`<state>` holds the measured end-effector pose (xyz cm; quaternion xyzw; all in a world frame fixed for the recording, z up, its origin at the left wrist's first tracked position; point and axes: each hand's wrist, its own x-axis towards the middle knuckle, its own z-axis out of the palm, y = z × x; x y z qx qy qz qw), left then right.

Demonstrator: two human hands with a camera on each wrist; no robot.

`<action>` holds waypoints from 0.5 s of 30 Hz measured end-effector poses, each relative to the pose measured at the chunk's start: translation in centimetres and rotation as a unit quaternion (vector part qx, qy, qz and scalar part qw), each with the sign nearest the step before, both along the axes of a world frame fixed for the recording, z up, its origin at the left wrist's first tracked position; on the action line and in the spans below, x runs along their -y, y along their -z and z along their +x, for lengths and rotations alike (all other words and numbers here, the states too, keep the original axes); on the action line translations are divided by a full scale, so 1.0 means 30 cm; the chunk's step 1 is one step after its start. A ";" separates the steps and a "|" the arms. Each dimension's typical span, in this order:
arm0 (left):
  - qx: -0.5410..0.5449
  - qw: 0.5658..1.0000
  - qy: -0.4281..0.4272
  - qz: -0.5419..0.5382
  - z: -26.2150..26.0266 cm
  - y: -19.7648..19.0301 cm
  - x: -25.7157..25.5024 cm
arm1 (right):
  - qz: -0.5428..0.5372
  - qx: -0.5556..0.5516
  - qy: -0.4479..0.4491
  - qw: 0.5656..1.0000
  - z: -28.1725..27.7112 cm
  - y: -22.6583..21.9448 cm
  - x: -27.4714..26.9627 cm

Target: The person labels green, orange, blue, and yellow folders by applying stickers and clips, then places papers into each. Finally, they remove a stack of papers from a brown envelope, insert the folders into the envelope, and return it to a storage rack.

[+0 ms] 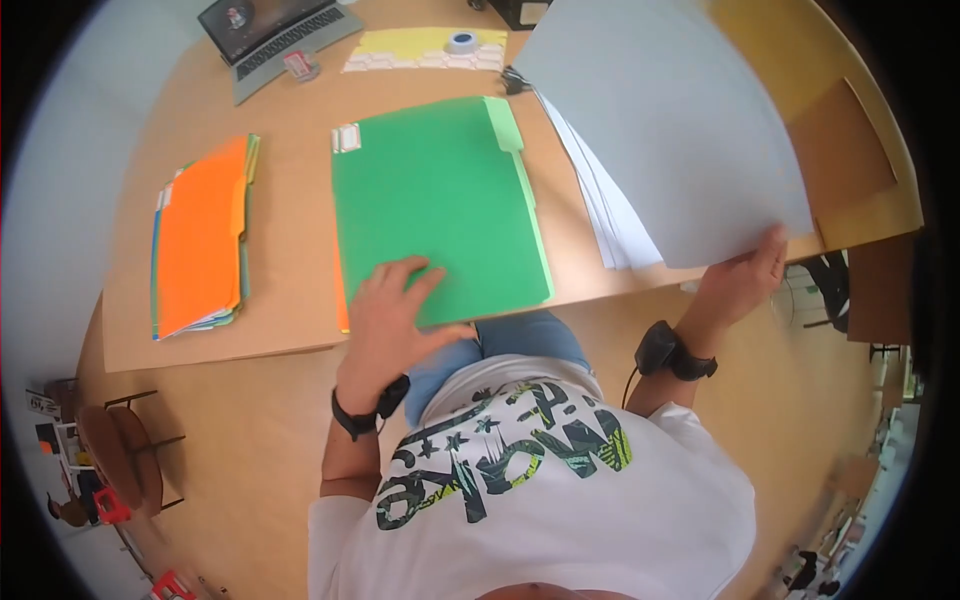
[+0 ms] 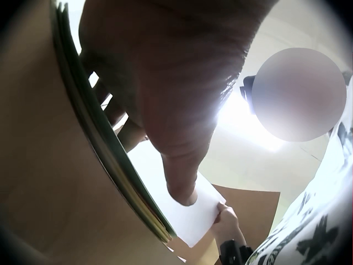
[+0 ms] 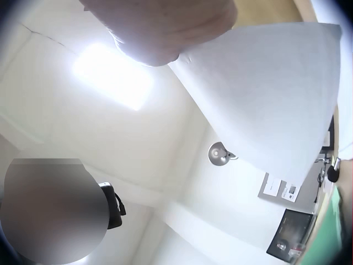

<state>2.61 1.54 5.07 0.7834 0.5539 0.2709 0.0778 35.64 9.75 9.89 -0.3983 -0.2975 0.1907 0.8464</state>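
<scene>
My left hand [image 1: 392, 318] rests with spread fingers on the near edge of a green folder [image 1: 440, 210], which lies on a stack of folders; in the left wrist view the stack's edge [image 2: 110, 149] runs beneath the hand. At the table's right side my right hand [image 1: 742, 285] pinches the near right corner of a large white sheet [image 1: 670, 130], which is raised and bowed. Under it lie more white sheets [image 1: 607, 215], partly hidden. The right wrist view shows the sheet [image 3: 265, 94] hanging from the hand [image 3: 176, 27].
An orange folder stack [image 1: 203, 240] lies at the left of the table [image 1: 290, 200]. Along the back are a laptop [image 1: 290, 45], a tape roll [image 1: 462, 42] on a yellow-and-white sheet [image 1: 400, 50], and a black clip [image 1: 514, 80]. Brown paper [image 1: 845, 150] lies at the right.
</scene>
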 end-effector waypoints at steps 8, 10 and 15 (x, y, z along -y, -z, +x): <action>-0.003 0.999 0.031 -0.016 -0.025 0.003 -0.040 | 0.023 0.028 0.075 0.997 0.029 -0.025 0.049; -0.005 0.999 0.030 -0.022 -0.023 -0.001 -0.040 | 0.008 0.070 0.103 0.992 0.046 -0.007 0.040; 0.007 0.999 0.039 -0.024 -0.031 -0.005 -0.049 | 0.029 0.012 0.042 0.999 0.049 0.008 0.030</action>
